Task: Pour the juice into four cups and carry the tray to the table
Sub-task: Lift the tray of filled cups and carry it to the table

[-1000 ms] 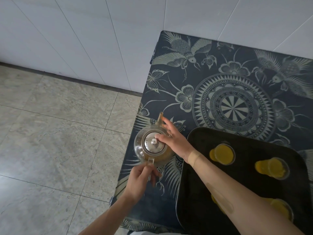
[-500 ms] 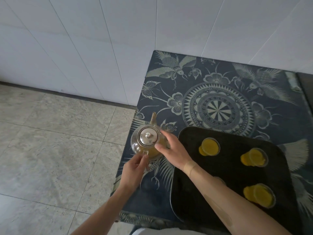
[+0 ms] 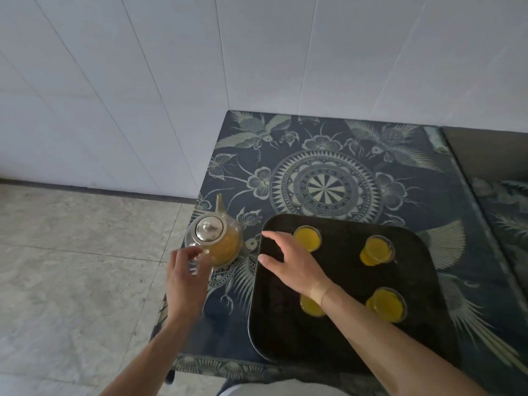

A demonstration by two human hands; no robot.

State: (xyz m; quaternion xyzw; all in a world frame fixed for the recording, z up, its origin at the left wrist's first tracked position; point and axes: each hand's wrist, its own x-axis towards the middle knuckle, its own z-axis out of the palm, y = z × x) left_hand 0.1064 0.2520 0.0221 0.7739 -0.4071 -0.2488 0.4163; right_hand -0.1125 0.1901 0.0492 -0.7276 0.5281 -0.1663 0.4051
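Patterned counter [image 3: 328,155]: teapot [image 3: 213,241] now set down, your left hand [image 3: 185,278] loosening off it, right hand [image 3: 291,264] spread over tray [image 3: 428,281]; four cups [image 3: 376,250] filled, carry next.

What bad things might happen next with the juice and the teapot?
The glass teapot stands right at the corner of the counter; a bump from the left hand beside its handle might knock it to the floor. The right hand hovers over the black tray, close to the far left cup, and could tip it. Lifting the tray unevenly may slosh all four full cups.
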